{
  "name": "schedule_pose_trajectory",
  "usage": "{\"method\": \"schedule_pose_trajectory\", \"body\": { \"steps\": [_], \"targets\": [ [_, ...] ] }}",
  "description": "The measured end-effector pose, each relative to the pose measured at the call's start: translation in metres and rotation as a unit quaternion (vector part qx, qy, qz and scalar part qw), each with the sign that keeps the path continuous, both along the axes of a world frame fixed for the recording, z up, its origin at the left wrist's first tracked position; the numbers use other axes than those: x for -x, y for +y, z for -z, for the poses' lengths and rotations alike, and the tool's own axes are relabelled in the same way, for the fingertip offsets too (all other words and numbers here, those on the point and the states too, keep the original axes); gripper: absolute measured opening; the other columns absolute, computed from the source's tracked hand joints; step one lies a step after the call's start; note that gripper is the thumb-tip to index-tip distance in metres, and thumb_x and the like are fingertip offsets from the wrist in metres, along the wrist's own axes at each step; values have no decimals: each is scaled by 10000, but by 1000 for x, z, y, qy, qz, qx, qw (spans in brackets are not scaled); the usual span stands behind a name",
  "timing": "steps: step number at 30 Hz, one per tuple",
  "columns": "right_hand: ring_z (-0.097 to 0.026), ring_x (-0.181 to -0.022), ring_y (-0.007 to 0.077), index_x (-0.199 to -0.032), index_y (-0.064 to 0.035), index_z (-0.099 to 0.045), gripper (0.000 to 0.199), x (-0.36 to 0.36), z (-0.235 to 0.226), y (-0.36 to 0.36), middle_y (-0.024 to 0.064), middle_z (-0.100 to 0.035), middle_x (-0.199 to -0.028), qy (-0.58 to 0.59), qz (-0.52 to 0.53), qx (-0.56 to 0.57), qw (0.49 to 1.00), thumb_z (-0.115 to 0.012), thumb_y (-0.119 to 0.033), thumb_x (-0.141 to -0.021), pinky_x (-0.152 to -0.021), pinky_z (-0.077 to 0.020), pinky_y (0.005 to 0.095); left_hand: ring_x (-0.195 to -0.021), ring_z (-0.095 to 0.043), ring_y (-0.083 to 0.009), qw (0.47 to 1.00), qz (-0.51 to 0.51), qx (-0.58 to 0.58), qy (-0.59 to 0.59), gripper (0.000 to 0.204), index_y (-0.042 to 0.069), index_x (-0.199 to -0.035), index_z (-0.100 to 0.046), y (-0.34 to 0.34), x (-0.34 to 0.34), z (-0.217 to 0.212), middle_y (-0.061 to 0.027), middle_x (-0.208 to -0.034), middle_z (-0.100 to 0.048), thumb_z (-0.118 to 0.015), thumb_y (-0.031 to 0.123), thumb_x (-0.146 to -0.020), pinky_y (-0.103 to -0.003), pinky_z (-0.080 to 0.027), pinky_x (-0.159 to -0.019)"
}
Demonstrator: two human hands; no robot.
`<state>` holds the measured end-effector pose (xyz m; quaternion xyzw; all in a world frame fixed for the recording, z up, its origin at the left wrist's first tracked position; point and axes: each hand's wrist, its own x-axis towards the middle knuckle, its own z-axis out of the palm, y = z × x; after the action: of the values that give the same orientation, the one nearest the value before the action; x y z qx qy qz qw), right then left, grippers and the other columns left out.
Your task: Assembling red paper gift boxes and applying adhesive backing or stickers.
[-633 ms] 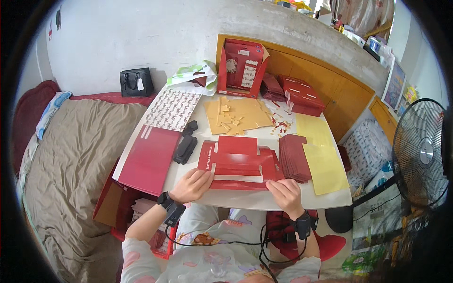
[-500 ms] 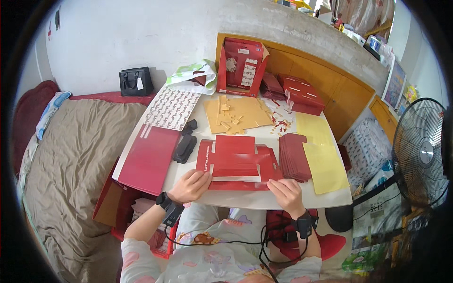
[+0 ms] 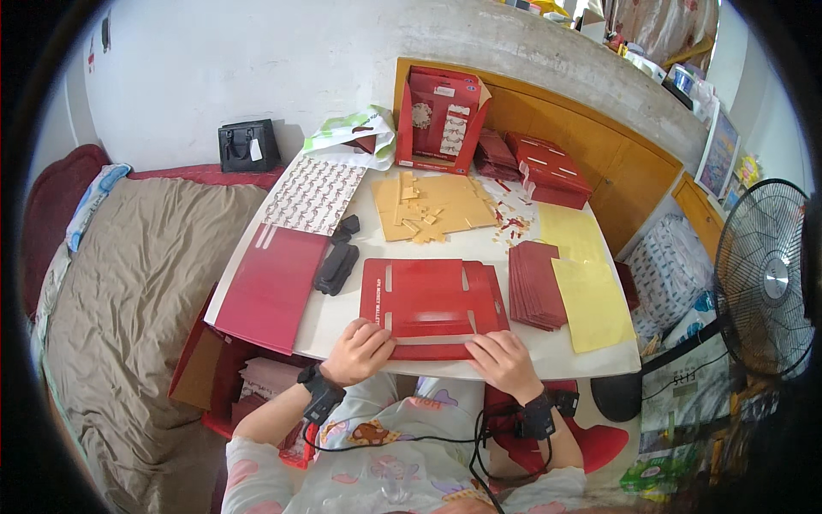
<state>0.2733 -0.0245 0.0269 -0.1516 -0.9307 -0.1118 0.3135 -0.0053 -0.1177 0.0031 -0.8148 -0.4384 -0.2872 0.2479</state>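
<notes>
Both my left hand (image 3: 358, 353) and my right hand (image 3: 503, 364) are resting with bent fingers at the near edge of a glossy red cardboard sheet (image 3: 428, 291) with pale slots and white lettering. My left is sitting at the near left corner, my right farther along toward the near right one. My thumbs are mostly hiding from view, so I cannot tell whether I am pinching the edge or only pressing on it. The sheet is lying nearly flat on a white tabletop (image 3: 332, 319), right in front of me. Judging by this, I am steadying and squaring the near strip of the card; the next move is probably calling for even pressure from both sides, so that nothing is skewing.

Each wrist is carrying a black strapped device (image 3: 321, 394). Left of the sheet, a long, rounded black object (image 3: 337, 269) is lying, and past it some large, flat magenta-red sheets (image 3: 276, 278). On the right, a stack of dark-red paper sleeves (image 3: 536, 287) is lying just beside yellow paper sheets (image 3: 592, 307). Farther out, a flat tan board (image 3: 462, 206) is bearing small loose pieces, and behind it an open-fronted red cardboard box (image 3: 441, 120) is standing upright.
</notes>
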Motion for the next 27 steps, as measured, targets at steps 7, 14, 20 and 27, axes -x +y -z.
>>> {"method": "schedule_pose_trajectory", "body": {
  "steps": [7,14,20,27],
  "targets": [
    [-543,-828,176,-962,-60,-637,253,19,1,-10,15,-581,-895,6,-31,24,999,-667,-150,-727,-762,-443,332,-825,-567,-201,1000,13,-27,10,210,38,-842,-621,-2,-5,0,-63,-878,-590,-637,108,-645,-359,-470,-761],
    [-539,-849,182,-924,-75,-637,233,13,10,-7,13,-577,-888,5,-18,40,999,-686,-150,-709,-805,-431,337,-775,-579,-229,992,95,40,-75,260,32,-828,-609,-7,-6,-21,-81,-856,-593,-715,228,-694,-350,-468,-716],
    [-584,-853,225,-903,-57,-629,233,-2,0,-5,51,-618,-940,61,-56,150,985,-716,-125,-697,-742,-464,357,-778,-577,-284,976,49,110,-182,239,28,-842,-587,24,-13,-35,-124,-860,-583,-718,168,-699,-352,-475,-690],
    [-541,-1107,312,-1209,11,-469,435,-1,15,48,208,-540,-1191,217,62,458,860,-630,-135,-832,-905,-453,390,-1248,-353,-385,972,-24,229,-53,710,-12,-1286,-385,61,-22,-19,-230,-1307,-387,-563,499,-826,-496,-291,-1028]
  ]
}}
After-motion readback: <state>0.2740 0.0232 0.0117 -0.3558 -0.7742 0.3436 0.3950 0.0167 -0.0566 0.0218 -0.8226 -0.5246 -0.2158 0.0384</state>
